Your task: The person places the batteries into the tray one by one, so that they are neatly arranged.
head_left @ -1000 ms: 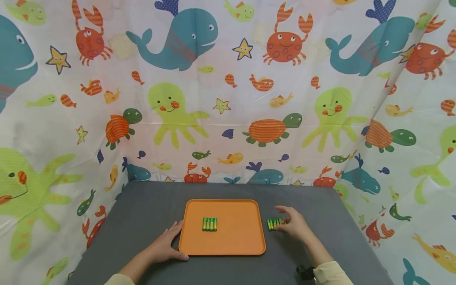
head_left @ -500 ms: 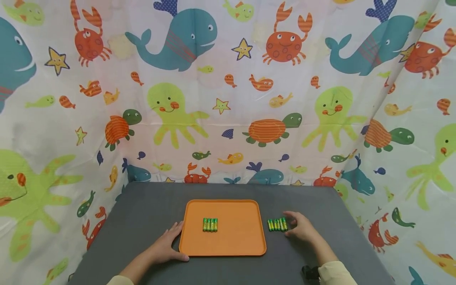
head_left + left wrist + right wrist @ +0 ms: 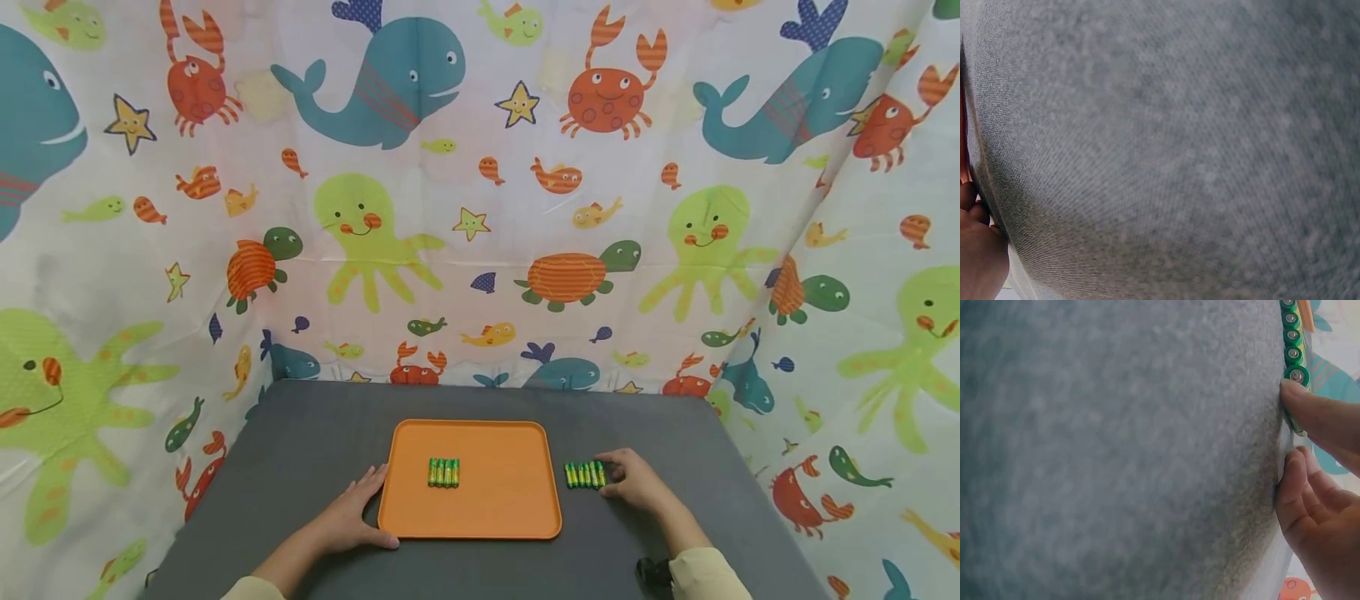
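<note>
- On the grey tabletop lies an orange tray.
- The left hand spreads relaxed fingers along the tray's left edge.
- The right hand, much the nearer to the outer row of batteries, has its thumb at the end battery's near tip, forefinger by the far one; whether they pinch, I cannot tell.
- That row lies left of those fingers, long axes pointing away from the person.
- Four batteries stand parallel on the tray.
</note>
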